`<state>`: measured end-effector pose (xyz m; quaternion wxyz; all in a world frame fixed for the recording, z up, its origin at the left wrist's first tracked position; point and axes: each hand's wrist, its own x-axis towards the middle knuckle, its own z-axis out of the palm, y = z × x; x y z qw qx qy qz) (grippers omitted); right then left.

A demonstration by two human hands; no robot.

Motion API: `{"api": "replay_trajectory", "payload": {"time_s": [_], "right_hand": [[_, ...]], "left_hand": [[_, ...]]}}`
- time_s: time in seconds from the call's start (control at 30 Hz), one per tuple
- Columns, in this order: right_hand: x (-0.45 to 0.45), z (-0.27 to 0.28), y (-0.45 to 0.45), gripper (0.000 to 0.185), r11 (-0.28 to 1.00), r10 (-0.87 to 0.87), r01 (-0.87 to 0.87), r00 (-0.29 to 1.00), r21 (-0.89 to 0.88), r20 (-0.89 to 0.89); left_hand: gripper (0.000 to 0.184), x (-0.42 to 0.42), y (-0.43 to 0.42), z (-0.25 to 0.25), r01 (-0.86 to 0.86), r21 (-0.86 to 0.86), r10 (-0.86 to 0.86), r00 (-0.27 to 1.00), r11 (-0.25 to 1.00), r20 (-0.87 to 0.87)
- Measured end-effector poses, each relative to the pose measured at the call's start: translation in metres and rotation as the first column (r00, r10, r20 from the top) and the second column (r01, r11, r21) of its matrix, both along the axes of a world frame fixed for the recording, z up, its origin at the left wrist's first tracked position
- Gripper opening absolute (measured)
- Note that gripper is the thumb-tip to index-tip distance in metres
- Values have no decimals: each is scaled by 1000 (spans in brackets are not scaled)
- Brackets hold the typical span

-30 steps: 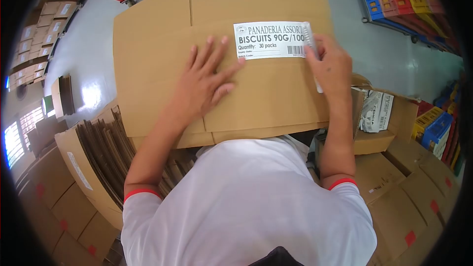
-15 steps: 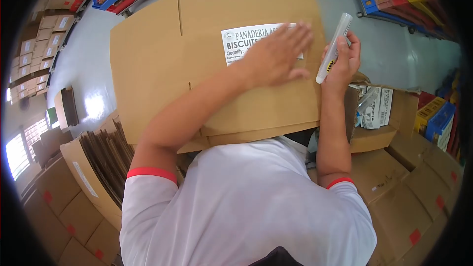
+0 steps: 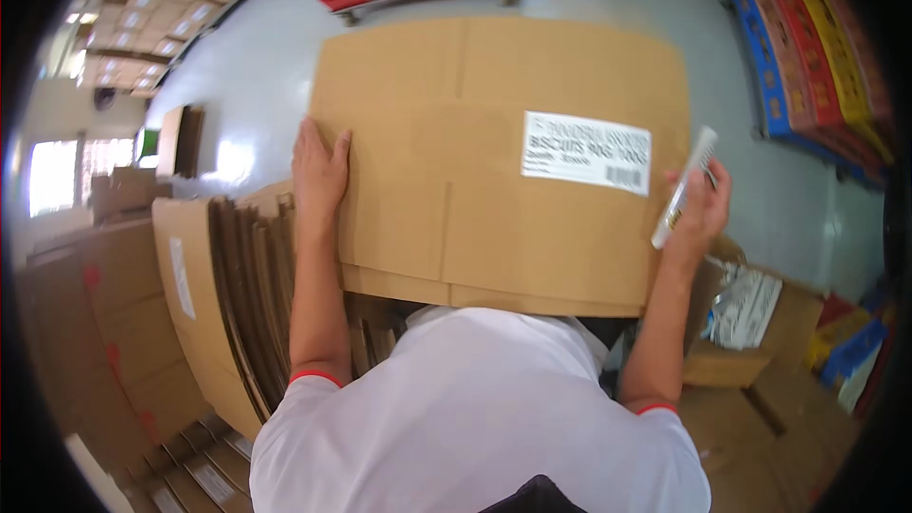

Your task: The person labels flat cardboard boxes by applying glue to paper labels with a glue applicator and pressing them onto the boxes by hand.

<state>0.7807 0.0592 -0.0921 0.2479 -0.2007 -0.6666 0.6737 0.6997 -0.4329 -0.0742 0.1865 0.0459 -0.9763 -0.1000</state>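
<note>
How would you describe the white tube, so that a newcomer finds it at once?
Start from the large cardboard in front of the shirt. At its right edge, the right hand holds the slanted tube. The label is also white, but flat and on the cardboard; the tube is long and narrow.

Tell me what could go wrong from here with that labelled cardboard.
The right hand also holds the white tube, so its side of the cardboard may be poorly supported and could slip. If the tube is uncapped, which I can't tell, it might smear the nearby edge. The left hand is at the opposite edge, near the stacked sheets; swinging that way could knock them.
</note>
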Motion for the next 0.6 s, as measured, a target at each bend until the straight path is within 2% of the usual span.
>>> {"api": "replay_trajectory", "payload": {"time_s": [0.07,0.1,0.17,0.2,0.23,0.33,0.37,0.43,0.47,0.5,0.53,0.57,0.6], "right_hand": [[-1,-1,-2,37,997,50,-48,998,67,-31],[-1,-1,-3,37,995,69,-67,997,69,-30],[-2,-2,-1,37,992,111,-107,992,68,-61],[-2,-2,1,37,993,98,-94,994,68,-57],[-1,0,0,38,994,83,-80,995,70,-49],[-1,14,1,41,992,50,-41,996,122,-71],[3,18,9,45,990,54,-43,995,134,-79],[6,30,19,54,990,27,-14,996,141,-88],[1,37,19,58,991,3,9,996,134,-87],[-4,44,18,58,989,90,-79,992,124,-87],[-7,50,12,58,990,138,-133,978,39,-155],[-10,53,0,59,984,171,-177,966,-15,-194],[-14,55,-13,59,973,201,-222,952,-68,-232]], "left_hand": [[62,2,-35,8,-98,176,58,974,979,220],[62,2,-38,19,-123,169,91,978,978,186],[58,0,-36,38,-266,437,157,950,859,270],[54,-6,-50,28,-252,516,164,964,818,211],[54,-7,-55,29,-256,519,187,965,816,182],[52,-11,-53,44,-341,645,211,939,684,273],[52,-9,-54,55,-349,647,237,937,677,257],[52,3,-67,74,-202,598,138,979,776,150],[52,10,-69,93,-144,504,159,987,852,14],[52,25,-71,129,-184,452,221,975,873,-29],[51,38,-73,165,-231,401,283,956,886,-73],[51,53,-80,198,-328,420,377,926,847,-37],[49,62,-109,211,-227,543,363,919,809,-157]]}}
